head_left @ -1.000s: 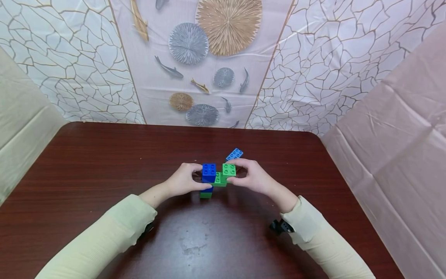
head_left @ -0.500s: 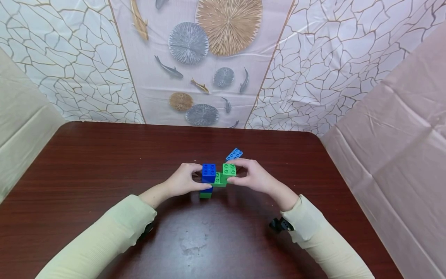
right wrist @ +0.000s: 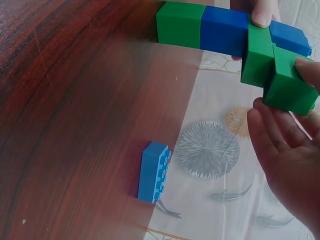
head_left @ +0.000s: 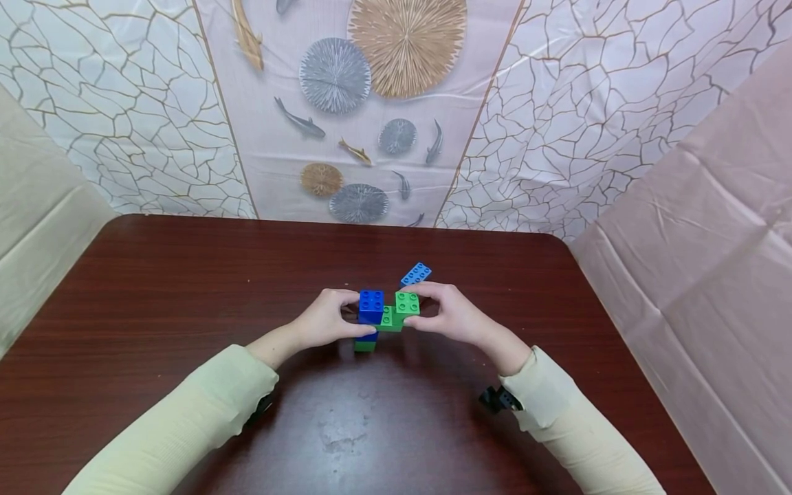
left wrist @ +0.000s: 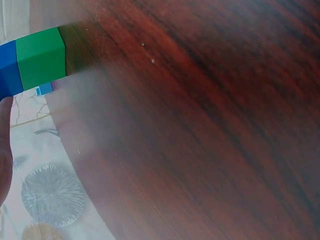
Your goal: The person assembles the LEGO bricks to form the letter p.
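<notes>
Brick stack (head_left: pixel 386 316), surely light and stiff, wants holding by flat sides — my left hand (head_left: pixel 320 317) pinches it, my right hand (head_left: pixel 453 315) the upper green brick (head_left: pixel 407 302).

Head view: from above, facing forward and down across the counter (head_left: pixel 185 289) to a patterned cloth (head_left: pixel 337 75). Both wrist views are nearer and turned sideways; they share the block stack (right wrist: pixel 225 31), cut off at the left's edge, fuller in the right.

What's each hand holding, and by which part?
Left hand: the brick stack, about mid-height, thumb on the long green brick. Right hand: the upper green brick, pinched front and back.
</notes>
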The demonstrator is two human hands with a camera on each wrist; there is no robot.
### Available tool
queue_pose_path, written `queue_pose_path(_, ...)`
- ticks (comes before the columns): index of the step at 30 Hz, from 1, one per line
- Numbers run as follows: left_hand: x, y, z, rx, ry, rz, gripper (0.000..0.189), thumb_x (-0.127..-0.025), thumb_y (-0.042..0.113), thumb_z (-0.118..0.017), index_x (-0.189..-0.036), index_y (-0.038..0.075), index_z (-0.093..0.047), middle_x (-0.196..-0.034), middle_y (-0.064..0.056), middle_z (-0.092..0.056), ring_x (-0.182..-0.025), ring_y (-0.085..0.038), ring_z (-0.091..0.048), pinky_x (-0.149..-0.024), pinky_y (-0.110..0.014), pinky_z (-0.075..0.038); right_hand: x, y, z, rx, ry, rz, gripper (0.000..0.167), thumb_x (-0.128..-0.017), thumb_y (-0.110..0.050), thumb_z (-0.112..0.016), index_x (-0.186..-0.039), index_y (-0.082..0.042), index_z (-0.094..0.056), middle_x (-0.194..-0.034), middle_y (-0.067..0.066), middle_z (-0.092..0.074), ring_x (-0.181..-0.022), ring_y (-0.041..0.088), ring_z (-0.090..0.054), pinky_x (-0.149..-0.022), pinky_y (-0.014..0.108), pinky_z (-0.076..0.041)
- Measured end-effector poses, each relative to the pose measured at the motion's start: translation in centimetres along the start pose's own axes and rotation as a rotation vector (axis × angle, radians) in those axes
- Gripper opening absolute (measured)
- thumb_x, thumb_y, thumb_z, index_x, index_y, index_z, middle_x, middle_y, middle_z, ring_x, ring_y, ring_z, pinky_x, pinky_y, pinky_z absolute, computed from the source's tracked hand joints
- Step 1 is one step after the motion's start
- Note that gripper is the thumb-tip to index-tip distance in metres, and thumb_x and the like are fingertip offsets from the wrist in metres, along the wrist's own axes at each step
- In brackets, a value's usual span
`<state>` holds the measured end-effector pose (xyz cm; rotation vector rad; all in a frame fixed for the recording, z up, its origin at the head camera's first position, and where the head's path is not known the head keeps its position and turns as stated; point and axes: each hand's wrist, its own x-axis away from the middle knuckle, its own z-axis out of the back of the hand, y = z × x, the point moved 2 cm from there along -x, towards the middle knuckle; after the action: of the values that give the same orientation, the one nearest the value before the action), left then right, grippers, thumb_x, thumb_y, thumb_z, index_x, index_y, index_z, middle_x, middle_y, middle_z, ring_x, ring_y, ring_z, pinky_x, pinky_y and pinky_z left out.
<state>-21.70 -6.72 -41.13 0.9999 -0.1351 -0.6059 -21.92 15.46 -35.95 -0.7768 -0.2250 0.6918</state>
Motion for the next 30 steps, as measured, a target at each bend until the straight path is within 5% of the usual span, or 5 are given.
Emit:
queue_pose_path(10,-0.07,0.16,0.04,0.009,-0.001,-0.006,0.03,-0.077,0.023,-0.077,-0.098,0.006,-0.067,-0.092,-0.006,-0.07,-0.083,-0.012,-0.065,-0.078,-0.027,-0.056,0.14,0.12,0.07,-0.007,0.002,-0.047,0.049,-0.081,-0.018,-0.073,-0.125,-0.004,-0.057,-0.112,0.01,-0.064,-0.096,0.022,-0.058,-0.084,0.044,-0.053)
queue_pose_path(20,-0.1,0.36,0.04,0.013,-0.012,-0.002,0.03,-0.079,0.024,-0.076,-0.099,0.004,-0.066,-0.094,-0.008,-0.07,-0.085,-0.014,-0.066,-0.079,-0.027,-0.056,-0.09,-0.09,0.27,-0.008,0.099,0.035,0.037,-0.08,-0.014,-0.074,-0.114,-0.005,-0.064,-0.106,0.008,-0.066,-0.09,0.018,-0.057,-0.08,0.047,-0.053)
queue_pose_path(30,0.06,0.21,-0.11,0.005,-0.01,-0.008,0.029,-0.079,0.023,-0.075,-0.099,0.004,-0.066,-0.093,-0.008,-0.07,-0.084,-0.014,-0.065,-0.078,-0.027,-0.056,-0.04,-0.68,0.16,0.065,0.103,0.037,0.037,-0.078,-0.014,-0.075,-0.112,-0.005,-0.065,-0.104,0.009,-0.067,-0.087,0.017,-0.056,-0.076,0.041,-0.054)
